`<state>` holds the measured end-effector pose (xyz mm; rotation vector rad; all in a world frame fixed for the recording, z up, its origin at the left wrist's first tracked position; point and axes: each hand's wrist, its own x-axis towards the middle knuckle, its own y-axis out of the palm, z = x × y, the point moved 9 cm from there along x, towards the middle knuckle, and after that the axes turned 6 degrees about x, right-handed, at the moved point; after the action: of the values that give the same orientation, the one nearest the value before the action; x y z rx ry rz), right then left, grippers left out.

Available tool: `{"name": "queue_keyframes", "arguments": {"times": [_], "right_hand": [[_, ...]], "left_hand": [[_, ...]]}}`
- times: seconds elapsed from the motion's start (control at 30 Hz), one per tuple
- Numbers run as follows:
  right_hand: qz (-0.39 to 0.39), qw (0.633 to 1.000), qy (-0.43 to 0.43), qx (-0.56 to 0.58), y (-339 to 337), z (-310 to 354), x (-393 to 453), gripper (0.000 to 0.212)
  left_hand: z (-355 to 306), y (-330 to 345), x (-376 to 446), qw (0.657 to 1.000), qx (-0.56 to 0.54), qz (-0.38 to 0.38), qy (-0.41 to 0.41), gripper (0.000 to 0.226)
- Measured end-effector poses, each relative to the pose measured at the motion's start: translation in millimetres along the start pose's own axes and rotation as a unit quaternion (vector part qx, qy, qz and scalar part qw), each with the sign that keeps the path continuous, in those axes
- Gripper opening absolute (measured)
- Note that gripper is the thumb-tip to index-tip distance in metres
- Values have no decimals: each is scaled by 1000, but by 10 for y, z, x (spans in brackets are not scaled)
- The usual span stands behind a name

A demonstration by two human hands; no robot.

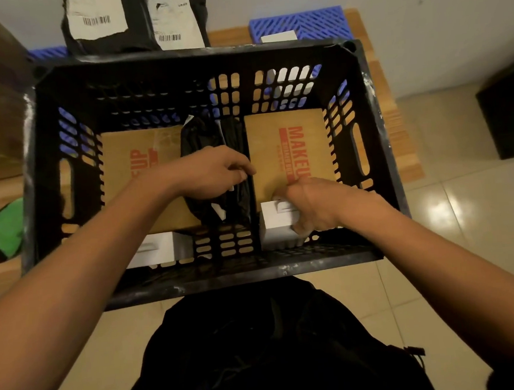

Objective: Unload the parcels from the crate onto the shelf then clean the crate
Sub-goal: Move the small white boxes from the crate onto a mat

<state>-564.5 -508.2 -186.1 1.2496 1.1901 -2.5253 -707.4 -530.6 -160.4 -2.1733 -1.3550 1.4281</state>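
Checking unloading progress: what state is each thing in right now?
Black crate: still loaded.
Left cardboard box: flat in crate.
Right cardboard box: flat in crate.
Black poly parcel: gripped by left hand.
White box: gripped by right hand.
Green cloth: unused, outside crate.

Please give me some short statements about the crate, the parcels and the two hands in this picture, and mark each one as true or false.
1. The black slotted plastic crate still holds parcels. True.
2. The left hand rests on the green cloth. False: it is inside the crate, its grip on the black plastic mailer bag between the boxes.
3. The right hand holds a small white box. True.
4. Both brown cardboard boxes with red print lie on the shelf. False: they lie flat in the crate.
5. Two black bags with white barcode labels lie beyond the crate. True.
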Motion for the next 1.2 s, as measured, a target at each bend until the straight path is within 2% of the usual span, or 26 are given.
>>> {"name": "queue_keyframes", "arguments": {"times": [0.13,0.27,0.5,0.67,0.9,1.0,1.13,1.2], "right_hand": [[-46,994,-14,99,-318,43,-181,57],[-145,961,-60,228,-692,39,-436,51],[-273,873,-107,389,-1140,-188,-539,45],[-324,801,-149,480,-1386,-189,-479,28],[-408,709,-140,558,-1536,-92,-359,44],[-399,685,-125,596,-1384,-82,-299,48],[-329,714,-122,606,-1115,15,-190,55],[-300,713,-142,618,-1065,73,-159,54]], "left_hand": [[-19,-209,-113,996,-56,-70,23,35],[-56,-461,-295,979,-119,-155,59,33],[-57,-456,-437,959,-191,-195,77,38],[18,-489,-577,932,-249,-249,90,58],[66,-642,-751,887,-280,-361,72,55],[96,-656,-788,860,-313,-399,50,52],[106,-681,-827,806,-391,-442,40,50],[85,-675,-812,790,-419,-446,41,50]]}}
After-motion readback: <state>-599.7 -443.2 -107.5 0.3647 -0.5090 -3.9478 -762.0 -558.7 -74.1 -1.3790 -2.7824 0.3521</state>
